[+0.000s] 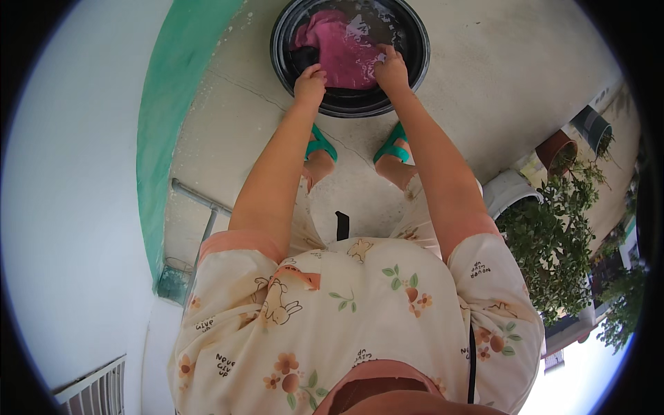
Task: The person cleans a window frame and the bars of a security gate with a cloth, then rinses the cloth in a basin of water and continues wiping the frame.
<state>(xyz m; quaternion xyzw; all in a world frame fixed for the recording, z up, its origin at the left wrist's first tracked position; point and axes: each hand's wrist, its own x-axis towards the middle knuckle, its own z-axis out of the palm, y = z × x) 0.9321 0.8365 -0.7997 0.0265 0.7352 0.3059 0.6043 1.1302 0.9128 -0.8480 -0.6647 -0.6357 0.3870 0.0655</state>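
Observation:
A black round basin point(371, 110) stands on the floor in front of me, holding water that glints with reflections. A wet pink cloth point(345, 57) is spread in it, partly under the water. My left hand point(310, 85) grips the cloth's near left edge, fingers curled in. At the cloth's right edge, my right hand point(392, 71) has its fingers bent around the fabric; the fingertips are partly hidden. Beside the cloth, above my left hand, lies a dark piece of fabric point(305, 58) in the basin.
My feet in green sandals point(391, 150) are just behind the basin on the cracked concrete floor point(249, 119). A white wall with a green base band point(171, 129) runs along the left, near a grey metal pipe point(199, 196). Potted plants point(544, 244) line the right side.

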